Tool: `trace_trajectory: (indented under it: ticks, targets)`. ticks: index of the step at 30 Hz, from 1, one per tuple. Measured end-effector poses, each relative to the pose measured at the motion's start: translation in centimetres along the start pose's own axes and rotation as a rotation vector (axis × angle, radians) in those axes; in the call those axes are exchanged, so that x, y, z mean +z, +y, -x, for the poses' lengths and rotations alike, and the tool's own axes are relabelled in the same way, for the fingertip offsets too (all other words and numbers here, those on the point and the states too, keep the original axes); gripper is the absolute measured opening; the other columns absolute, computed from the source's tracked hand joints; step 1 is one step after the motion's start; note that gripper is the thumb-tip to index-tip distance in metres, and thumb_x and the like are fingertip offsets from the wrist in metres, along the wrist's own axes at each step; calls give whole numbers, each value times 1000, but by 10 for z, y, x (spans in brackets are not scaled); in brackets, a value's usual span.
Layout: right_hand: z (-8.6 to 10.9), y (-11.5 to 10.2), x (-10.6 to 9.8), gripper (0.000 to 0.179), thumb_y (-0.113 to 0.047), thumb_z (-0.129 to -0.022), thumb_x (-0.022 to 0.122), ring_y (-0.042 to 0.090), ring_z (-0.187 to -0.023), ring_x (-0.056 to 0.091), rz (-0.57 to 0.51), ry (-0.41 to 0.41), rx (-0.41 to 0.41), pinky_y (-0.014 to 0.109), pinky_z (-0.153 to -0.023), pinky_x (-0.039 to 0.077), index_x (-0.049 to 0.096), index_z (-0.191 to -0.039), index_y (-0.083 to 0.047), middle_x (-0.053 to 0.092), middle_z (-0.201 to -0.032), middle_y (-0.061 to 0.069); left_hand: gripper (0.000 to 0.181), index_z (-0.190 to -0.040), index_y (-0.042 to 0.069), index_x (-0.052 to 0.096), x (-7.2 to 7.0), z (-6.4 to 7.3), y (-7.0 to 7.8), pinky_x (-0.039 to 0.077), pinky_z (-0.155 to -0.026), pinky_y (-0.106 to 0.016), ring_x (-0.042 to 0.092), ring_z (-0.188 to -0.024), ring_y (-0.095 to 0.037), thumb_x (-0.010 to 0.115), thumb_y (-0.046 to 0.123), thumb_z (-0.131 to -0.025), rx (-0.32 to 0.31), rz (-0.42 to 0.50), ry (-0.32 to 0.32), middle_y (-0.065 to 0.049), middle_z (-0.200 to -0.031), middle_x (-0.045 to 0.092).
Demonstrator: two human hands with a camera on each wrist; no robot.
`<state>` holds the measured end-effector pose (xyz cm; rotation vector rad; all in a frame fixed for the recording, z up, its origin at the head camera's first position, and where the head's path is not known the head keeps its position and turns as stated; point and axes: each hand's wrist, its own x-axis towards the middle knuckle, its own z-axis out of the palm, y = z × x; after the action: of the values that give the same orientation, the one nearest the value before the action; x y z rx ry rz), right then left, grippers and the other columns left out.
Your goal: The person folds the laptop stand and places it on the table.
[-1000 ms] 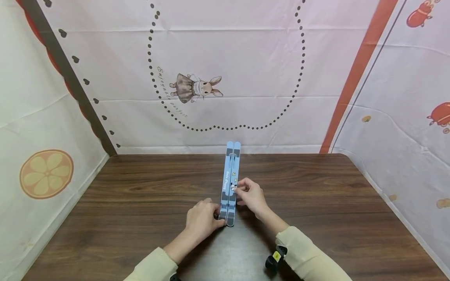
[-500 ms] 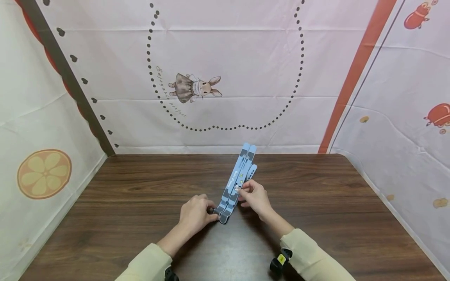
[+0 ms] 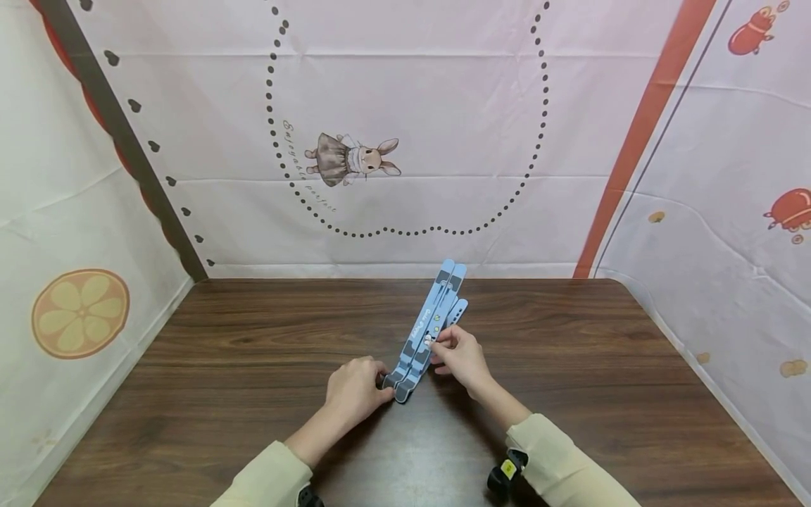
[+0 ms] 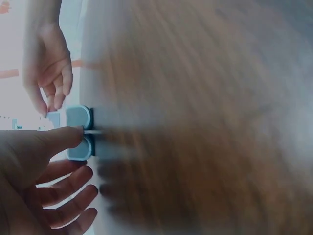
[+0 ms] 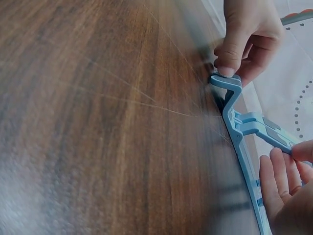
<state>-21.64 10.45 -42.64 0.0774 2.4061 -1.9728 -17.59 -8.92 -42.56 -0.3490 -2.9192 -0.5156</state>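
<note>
Blue stand (image 3: 421,329), partly hidden by right hand (image 3: 462,357); table (image 3: 253,338) beneath, cloth (image 3: 456,113) behind.

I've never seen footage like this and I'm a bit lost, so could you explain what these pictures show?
There's no machine here, just a person's two bare hands. One picture looks forward and down from a camera worn on the head. The other two come from wrist cameras, so the table looks tipped sideways in them. On it is a blue stand. The left hand holds its near end, and the right hand pinches it farther along, at a part that stands clear of the table.
</note>
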Motion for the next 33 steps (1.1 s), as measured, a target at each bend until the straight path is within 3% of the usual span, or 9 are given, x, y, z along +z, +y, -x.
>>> trace_trajectory:
  ticks: [8, 15, 23, 33]
  targets:
    - [0, 0, 0, 13, -8, -82, 65, 20, -64, 66, -11, 2, 0, 36, -54, 56, 56, -87, -1, 65, -76, 7, 41, -78, 17, 68, 1, -2, 10, 30, -40, -28, 44, -51, -9, 74, 54, -61, -36, -46, -37, 7, -60, 52]
    - [-1, 1, -1, 12, -6, -81, 65, 20, -65, 67, -6, -3, -7, 36, -55, 56, 56, -87, -1, 64, -74, 4, 52, -72, 15, 58, 5, -3, 14, 34, -51, -31, 46, -54, -13, 73, 63, -57, -23, -105, -12, 3, -61, 54]
    - [-1, 1, 0, 13, -9, -82, 65, 23, -67, 67, 0, -12, -2, 34, -54, 55, 56, -88, -1, 65, -76, 7, 48, -73, 15, 57, 7, -3, 14, 33, -55, -33, 49, -57, -16, 72, 58, -60, -17, -125, 24, 2, -62, 54]
    - [3, -1, 3, 15, -10, -83, 66, 25, -68, 67, -26, -43, 2, 35, -56, 56, 57, -89, 1, 66, -81, 15, 46, -89, 14, 68, 5, -2, 2, 34, -56, -32, 51, -60, -16, 74, 50, -61, -48, -93, 44, 0, -73, 58]
